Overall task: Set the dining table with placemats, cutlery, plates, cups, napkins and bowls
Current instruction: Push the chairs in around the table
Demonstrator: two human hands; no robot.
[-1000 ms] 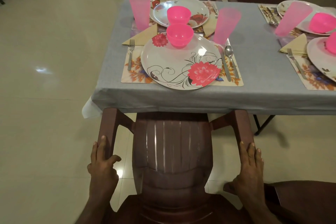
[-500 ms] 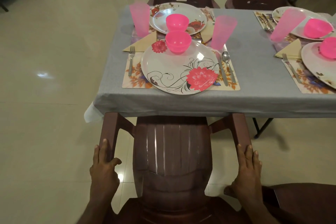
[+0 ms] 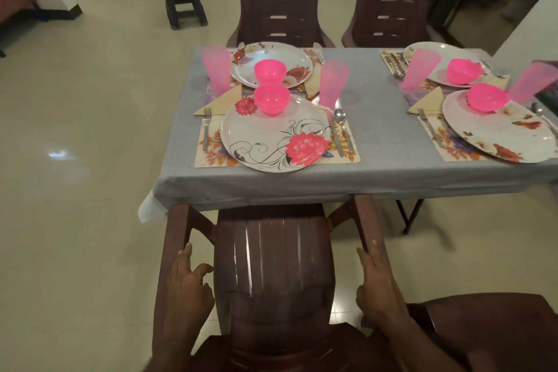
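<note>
Bare hands [image 3: 185, 287] and forearms — no sleeves, rings or watch visible.

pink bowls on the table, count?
4. One on the near left plate, one on the far left plate, one on the near right plate, one on the far right plate. The table's right end is cut off, so more may be hidden.
</note>
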